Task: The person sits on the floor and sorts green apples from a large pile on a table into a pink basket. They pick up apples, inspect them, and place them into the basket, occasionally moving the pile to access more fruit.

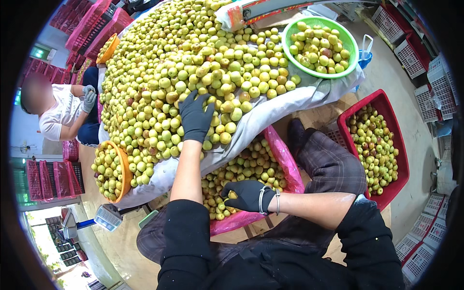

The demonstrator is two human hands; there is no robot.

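Observation:
My left hand, in a dark glove, lies palm down with spread fingers on a large heap of yellow-green jujubes; its palm is hidden. The heap rests on a table draped in pale cloth. My right hand, gloved too and with metal bangles at the wrist, is curled around a yellowish jujube, which shows between thumb and fingers. Beneath that hand, between my legs, stands a crate lined with pink plastic, holding many jujubes.
A green plastic basket of jujubes stands on the table's right end. On the right is a red crate of fruit. An orange basket sits at the left edge, near a scale. Another person with gloves sits across to the left.

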